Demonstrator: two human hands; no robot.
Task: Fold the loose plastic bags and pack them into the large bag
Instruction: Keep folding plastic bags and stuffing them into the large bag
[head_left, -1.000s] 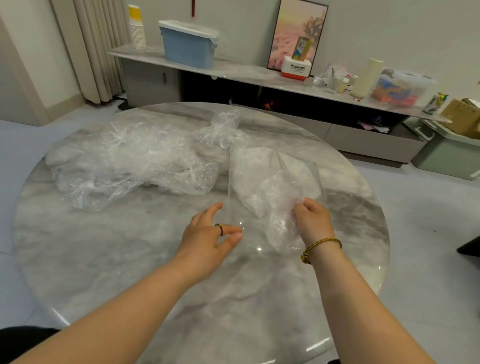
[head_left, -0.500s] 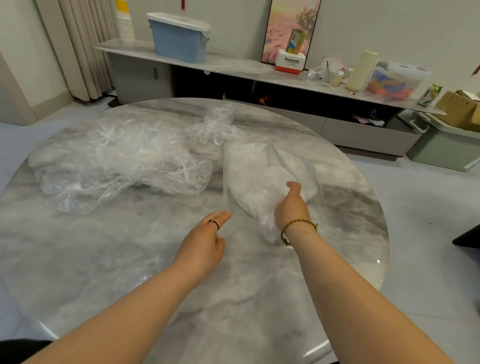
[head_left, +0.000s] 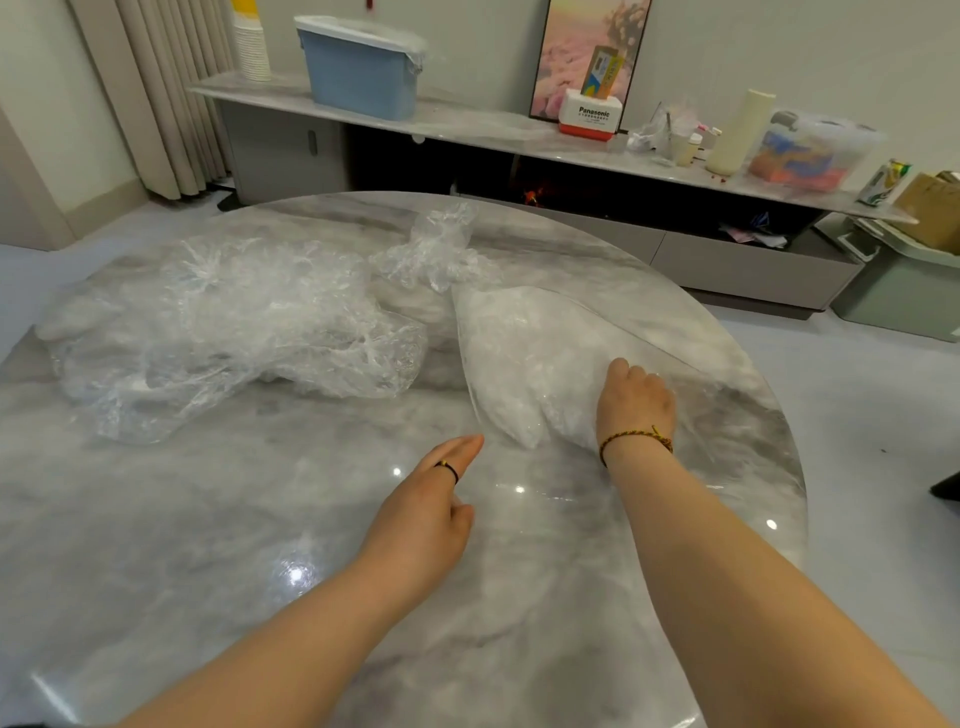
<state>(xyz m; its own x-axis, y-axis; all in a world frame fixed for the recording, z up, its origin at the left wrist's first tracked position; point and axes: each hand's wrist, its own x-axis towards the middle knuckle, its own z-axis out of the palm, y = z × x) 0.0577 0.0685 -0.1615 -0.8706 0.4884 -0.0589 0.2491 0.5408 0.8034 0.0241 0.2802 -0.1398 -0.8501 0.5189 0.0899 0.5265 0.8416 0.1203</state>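
The large clear bag (head_left: 524, 332) lies on the right half of the round marble table (head_left: 208, 545), with whitish folded plastic inside it. My right hand (head_left: 634, 400) is pushed into its mouth, knuckles up and fingers curled down on the folded plastic bag inside. At the left corner of the bag's mouth, my left hand (head_left: 431, 499) has its fingers stretched forward and its thumb tucked against the clear film. A heap of loose crumpled plastic bags (head_left: 223, 322) covers the table's left side. One smaller crumpled bag (head_left: 436, 249) sits behind the large bag.
Beyond the table runs a long low cabinet (head_left: 727, 260) carrying a blue bin (head_left: 358, 73), a white and red box (head_left: 589, 117), a cream cylinder (head_left: 737, 132) and a clear storage box (head_left: 810, 153). A green bin (head_left: 904, 291) stands on the floor at the right.
My right hand has pushed the folded bag deeper into the large bag, away from me. My left hand has moved little and stays at the bag's mouth. The view has shifted slightly.
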